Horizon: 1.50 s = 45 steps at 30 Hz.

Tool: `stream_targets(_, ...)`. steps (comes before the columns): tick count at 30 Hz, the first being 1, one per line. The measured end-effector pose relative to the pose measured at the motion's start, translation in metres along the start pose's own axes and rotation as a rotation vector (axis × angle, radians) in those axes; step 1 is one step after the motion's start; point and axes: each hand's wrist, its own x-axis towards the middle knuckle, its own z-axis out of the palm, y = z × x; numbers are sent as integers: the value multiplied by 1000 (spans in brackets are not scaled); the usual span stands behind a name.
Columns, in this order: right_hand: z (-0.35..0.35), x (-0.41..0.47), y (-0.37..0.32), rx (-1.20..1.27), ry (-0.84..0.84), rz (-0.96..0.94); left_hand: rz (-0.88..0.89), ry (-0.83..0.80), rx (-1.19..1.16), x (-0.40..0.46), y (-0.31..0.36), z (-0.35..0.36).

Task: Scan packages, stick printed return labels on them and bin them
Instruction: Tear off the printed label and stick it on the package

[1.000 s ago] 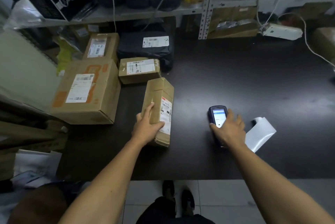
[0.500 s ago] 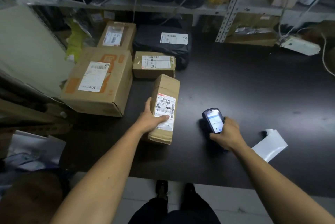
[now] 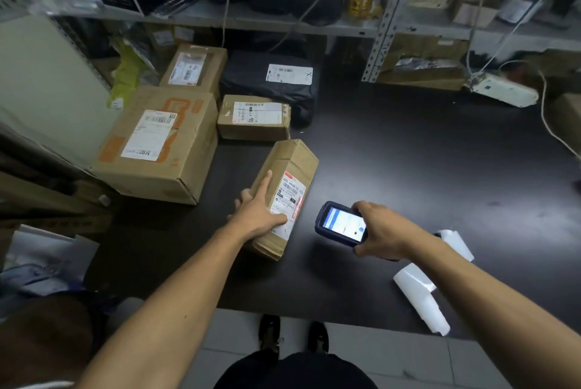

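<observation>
Head view: the left hand [image 3: 259,214] lies flat, fingers straight, on a long cardboard package [image 3: 287,190] on the dark table [image 3: 424,168]. Just right of it, the right hand [image 3: 382,229] grips a handheld scanner [image 3: 341,224], its lit screen facing up, red light on the package's label [image 3: 289,200]

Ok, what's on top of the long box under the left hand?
On the long box lies a white shipping label with a reddish glow at its near right edge. The left hand rests flat on it and hides the label's near corner. The underside cannot be seen.
</observation>
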Motion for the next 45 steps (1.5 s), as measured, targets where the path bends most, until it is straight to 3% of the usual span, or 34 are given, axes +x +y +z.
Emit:
stream_targets(11,-7,-12,14,-46,44,-59,-14,30,41,-4,6,5)
stream_targets(16,1,-5,20,22,41,9,-15,22,-6,-6,6,2)
stream_targets(23,47,15,23,486,249,363,1,-53,-568,-10,1,11)
stream_targets(28,74,25,13,607,381,516,-48,-25,-730,-16,6,37)
stream_targets(34,93,24,6,598,436,564,-65,26,-604,-10,0,36)
stream_targets(41,92,21,4,436,375,607,70,58,-736,-12,-18,34)
stream_targets(45,89,20,3,404,340,605,134,102,-646,-12,-20,33)
